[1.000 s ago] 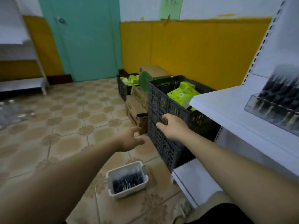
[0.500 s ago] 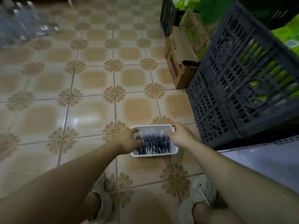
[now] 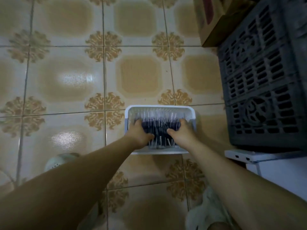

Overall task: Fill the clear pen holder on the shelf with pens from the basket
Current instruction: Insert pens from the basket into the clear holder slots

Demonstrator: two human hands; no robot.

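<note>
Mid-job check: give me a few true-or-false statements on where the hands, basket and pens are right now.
1. The left hand and the right hand are both in the white basket, gripping the dark pens. True.
2. The basket stands on a shelf. False: it stands on the tiled floor.
3. A dark crate stands to the right of the basket. True.
4. The clear pen holder is in view. False: it is out of frame.
</note>
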